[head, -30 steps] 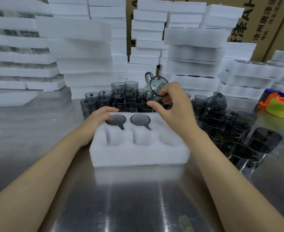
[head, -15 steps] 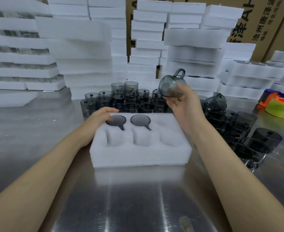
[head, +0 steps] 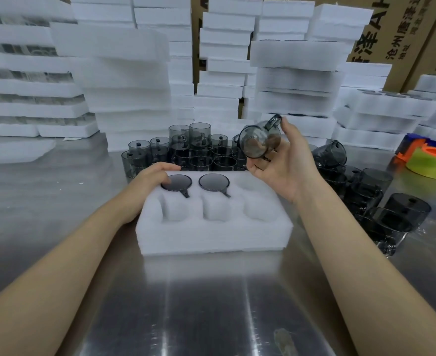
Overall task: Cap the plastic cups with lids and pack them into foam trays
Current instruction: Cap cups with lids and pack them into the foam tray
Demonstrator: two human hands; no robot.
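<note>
Cup [head: 259,144]: light, rigid, slick plastic; my right hand [head: 283,165] pinches handle. Left hand [head: 155,176] rests flat, unclenched, on tray [head: 211,235].

My left hand [head: 157,176] covers the far left corner of the foam tray [head: 211,235], so I can't see the near edge of the cup [head: 177,183] beneath it. The smoky cup [head: 259,143] in my right hand [head: 286,163] hides part of the palm; I can't tell whether it has a lid. Both forearms run off the bottom edge. The cardboard boxes [head: 381,34] are cropped at the top, their print partly unreadable
</note>
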